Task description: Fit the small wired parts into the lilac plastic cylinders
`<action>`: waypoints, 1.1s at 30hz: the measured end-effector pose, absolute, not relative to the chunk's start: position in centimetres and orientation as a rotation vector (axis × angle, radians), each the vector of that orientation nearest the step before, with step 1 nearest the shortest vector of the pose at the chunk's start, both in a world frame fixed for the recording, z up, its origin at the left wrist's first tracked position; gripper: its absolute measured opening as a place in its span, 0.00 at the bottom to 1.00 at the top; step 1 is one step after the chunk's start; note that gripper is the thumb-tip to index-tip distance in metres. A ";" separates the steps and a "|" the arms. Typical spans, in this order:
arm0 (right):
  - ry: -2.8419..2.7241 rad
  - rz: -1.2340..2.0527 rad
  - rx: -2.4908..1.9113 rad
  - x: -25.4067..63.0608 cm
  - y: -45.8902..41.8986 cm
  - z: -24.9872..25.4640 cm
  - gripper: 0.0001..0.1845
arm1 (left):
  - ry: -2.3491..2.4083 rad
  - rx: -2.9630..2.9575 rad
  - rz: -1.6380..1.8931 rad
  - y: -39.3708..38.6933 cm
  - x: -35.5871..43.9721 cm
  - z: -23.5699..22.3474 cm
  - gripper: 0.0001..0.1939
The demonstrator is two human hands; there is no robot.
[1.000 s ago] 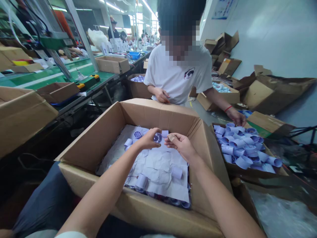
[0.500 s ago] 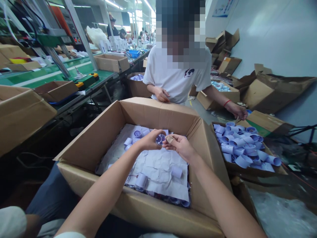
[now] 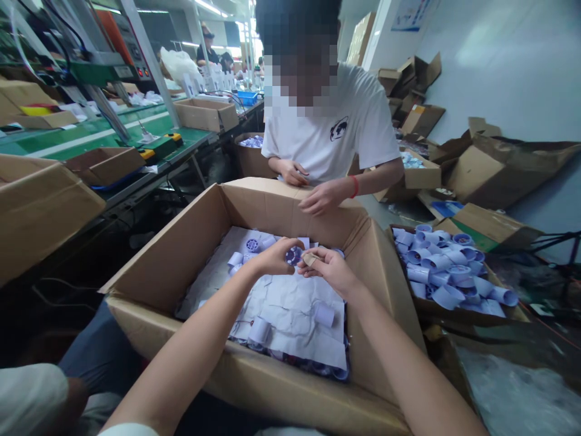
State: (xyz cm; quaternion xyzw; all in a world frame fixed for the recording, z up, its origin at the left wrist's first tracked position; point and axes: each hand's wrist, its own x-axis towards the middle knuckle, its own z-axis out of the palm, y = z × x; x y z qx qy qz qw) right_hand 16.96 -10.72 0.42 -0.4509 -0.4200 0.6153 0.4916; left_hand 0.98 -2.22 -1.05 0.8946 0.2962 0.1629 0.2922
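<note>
My left hand point(image 3: 278, 257) is closed around a lavender round plastic part point(image 3: 293, 255), its spoked open end facing right. Close beside that end, my right hand point(image 3: 327, 266) has its thumb and fingertips pinched together; whatever lies between them is too small to make out. A tan wrap covers the right thumb. Both hands hover inside a large cardboard box point(image 3: 149, 266), above a white paper sheet point(image 3: 284, 303). On the sheet lie a lavender cylinder point(image 3: 324, 314) to the right, another cylinder point(image 3: 259, 330) near the front with a thin wire, and several more at the back left.
A co-worker point(image 3: 313, 142) stands across the box, one hand over its far wall. On the right, a carton point(image 3: 417, 309) is heaped with lavender cylinders. Clear plastic bags point(image 3: 512, 387) lie at lower right. To the left runs a green workbench point(image 3: 154, 115) with smaller cartons.
The co-worker's arm has swung from the carton of cylinders on the right to the far wall of the large box, and their body leans left. My hands have barely moved.
</note>
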 end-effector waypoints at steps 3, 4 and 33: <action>-1.025 1.485 -1.123 16.9 -10.7 0.4 0.25 | 0.782 2.374 0.425 -2.1 1.0 -1.0 0.26; -1.028 1.482 -1.134 17.0 -10.7 0.4 0.25 | 0.777 2.366 0.425 -2.1 1.1 -1.0 0.25; -1.136 1.277 -1.202 17.2 -9.9 -0.8 0.15 | 0.712 2.365 0.399 -2.6 1.6 -0.6 0.21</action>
